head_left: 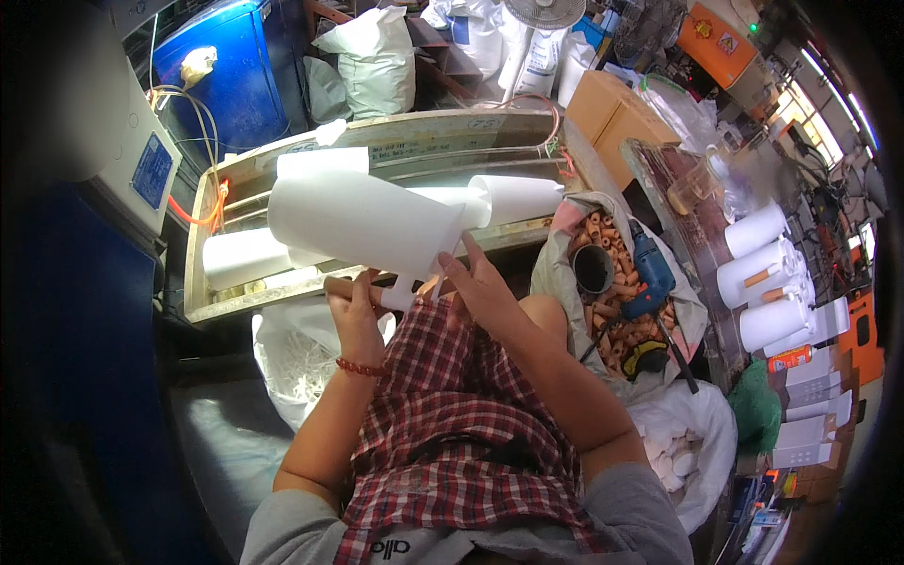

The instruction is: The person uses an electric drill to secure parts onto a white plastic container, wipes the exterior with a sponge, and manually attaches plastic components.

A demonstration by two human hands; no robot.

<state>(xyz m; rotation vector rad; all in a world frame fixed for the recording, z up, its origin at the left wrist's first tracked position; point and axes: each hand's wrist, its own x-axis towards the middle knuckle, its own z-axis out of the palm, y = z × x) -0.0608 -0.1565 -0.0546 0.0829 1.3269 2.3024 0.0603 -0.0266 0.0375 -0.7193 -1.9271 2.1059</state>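
Observation:
A large white plastic jug point(353, 221) lies tilted above my lap, its wider end toward the upper left. My right hand point(485, 294) grips its near right end, fingers against the rim. Below the jug, my left hand point(358, 325) is closed around an orange-brown tube-shaped handle grip point(337, 286). The grip lines up with a white handle stub point(399, 296) under the jug; whether the two are joined I cannot tell. More white jugs point(247, 258) lie in the wooden trough point(414, 137) just beyond.
At right, an open sack point(556, 268) holds many brown grips, a blue power drill point(652, 273) and a dark cup point(593, 268). White jugs with brown handles point(753, 273) stand on a worn bench point(673, 221). A bag of white shavings point(297, 367) sits left of my knees.

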